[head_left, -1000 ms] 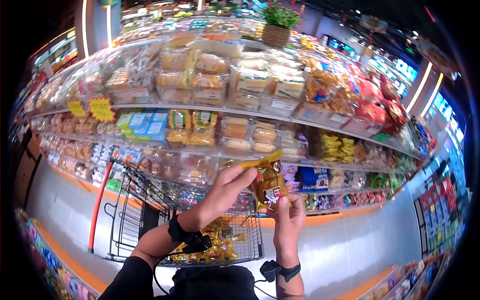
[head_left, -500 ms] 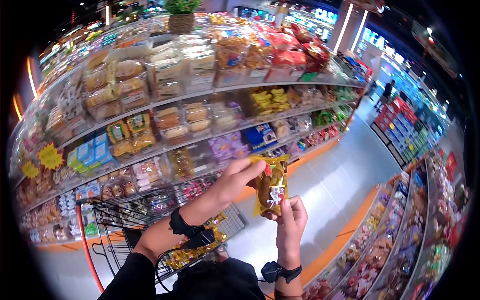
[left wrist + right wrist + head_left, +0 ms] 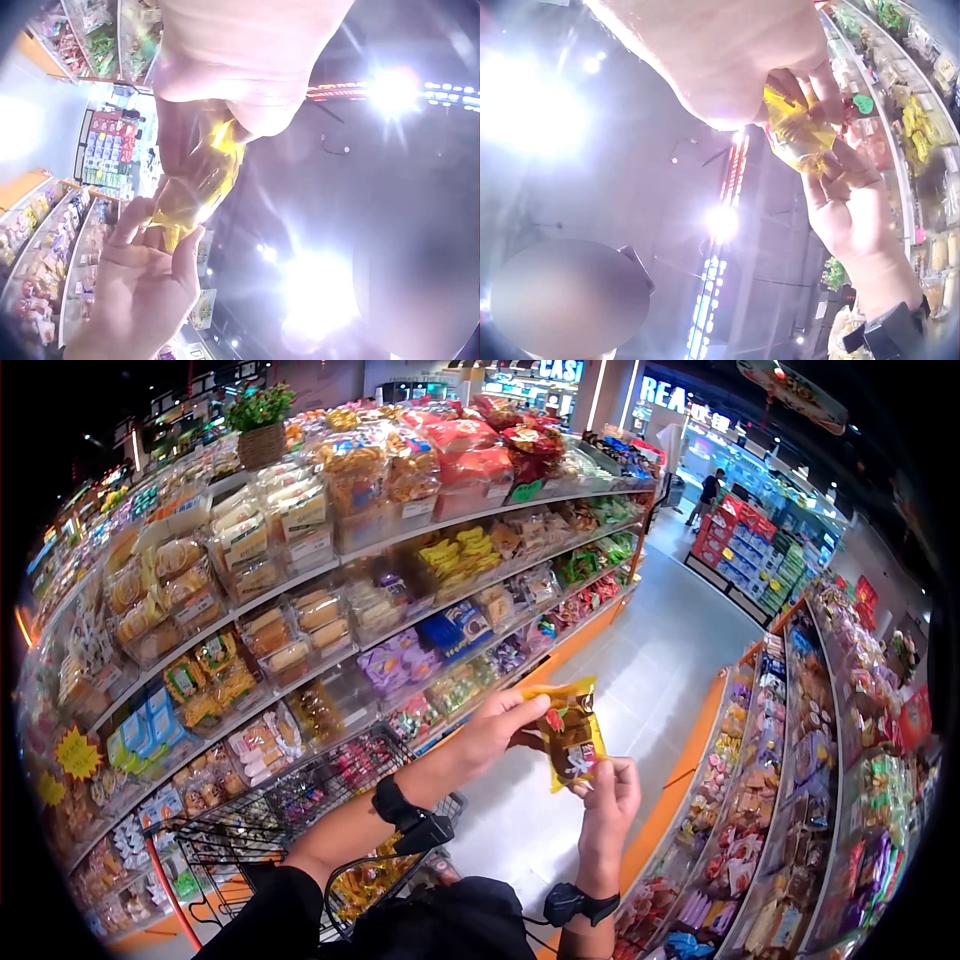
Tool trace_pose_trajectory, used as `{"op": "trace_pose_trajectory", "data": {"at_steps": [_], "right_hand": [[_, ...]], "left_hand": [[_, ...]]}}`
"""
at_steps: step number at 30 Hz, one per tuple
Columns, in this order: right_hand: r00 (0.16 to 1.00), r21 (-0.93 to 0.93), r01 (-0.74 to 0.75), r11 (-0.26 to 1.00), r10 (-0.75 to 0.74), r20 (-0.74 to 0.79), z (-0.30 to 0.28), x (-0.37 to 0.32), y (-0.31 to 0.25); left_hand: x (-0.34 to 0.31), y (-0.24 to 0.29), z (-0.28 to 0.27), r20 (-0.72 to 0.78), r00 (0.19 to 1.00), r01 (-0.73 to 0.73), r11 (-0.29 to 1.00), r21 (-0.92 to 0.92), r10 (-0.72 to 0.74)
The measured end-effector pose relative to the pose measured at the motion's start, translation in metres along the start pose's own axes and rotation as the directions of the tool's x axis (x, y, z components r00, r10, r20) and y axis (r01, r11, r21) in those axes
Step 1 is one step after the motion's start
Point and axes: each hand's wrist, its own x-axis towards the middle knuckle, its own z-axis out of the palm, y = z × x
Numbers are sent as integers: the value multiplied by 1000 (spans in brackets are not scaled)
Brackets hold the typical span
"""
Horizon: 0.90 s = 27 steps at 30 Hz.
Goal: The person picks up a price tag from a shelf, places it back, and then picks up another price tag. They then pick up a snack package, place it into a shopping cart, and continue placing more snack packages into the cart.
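Observation:
Between both hands is a small shiny packet (image 3: 574, 736) in gold and brown wrap, with red and white print on its front. My left hand (image 3: 497, 728) pinches its upper left edge, thumb on the front. At its lower right corner my right hand (image 3: 611, 797) pinches the wrap between thumb and fingers. In the left wrist view the packet (image 3: 196, 187) spans the gap between the two hands, its clear yellow end between the right thumb and fingers. The right wrist view shows the same packet (image 3: 799, 135) from behind, partly hidden by the right hand.
A wire shopping cart (image 3: 250, 810) stands at my left, with gold packets (image 3: 366, 880) inside. Tiered shelves of packaged snacks (image 3: 300, 620) run along the left. Another shelf row (image 3: 760, 790) lines the right, with a tiled aisle floor (image 3: 640, 660) between. A person (image 3: 709, 495) stands far down the aisle.
The head view has swung right, bringing in more of the aisle and right shelves. Both hands keep hold of the packet, which now tilts a little differently.

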Motion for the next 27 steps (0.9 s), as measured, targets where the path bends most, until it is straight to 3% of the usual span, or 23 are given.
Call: {"op": "trace_pose_trajectory", "data": {"at_steps": [1, 5, 9, 12, 16, 20, 22, 27], "right_hand": [[999, 16, 7, 1000, -7, -52, -2, 2, -2], [989, 92, 16, 996, -2, -147, -15, 9, -2], [965, 45, 12, 999, 0, -261, -16, 17, -2], [973, -3, 61, 998, -60, -222, -12, 23, -10], [986, -213, 145, 966, -159, -51, -14, 33, -22], [994, -277, 105, 955, -101, 30, -1, 34, -36], [991, -192, 134, 972, -126, 52, 3, 36, -31], [993, -144, -35, 989, 50, 103, 10, 31, -33]], "left_hand": [[5, -3, -3, 110, 994, -23, 1000, 19, 21], [11, -7, -2, 160, 982, 99, 995, 24, -102], [14, -9, -7, 209, 957, 166, 969, 184, -204], [13, 0, -6, 259, 947, 132, 963, 233, -192], [10, 10, -10, 260, 937, 149, 940, 307, -233], [9, 8, -14, 122, 979, 117, 940, 321, -164], [9, 4, -16, 71, 993, 71, 961, 267, -93], [5, 10, -17, 7, 999, 29, 950, 311, -33]]}}
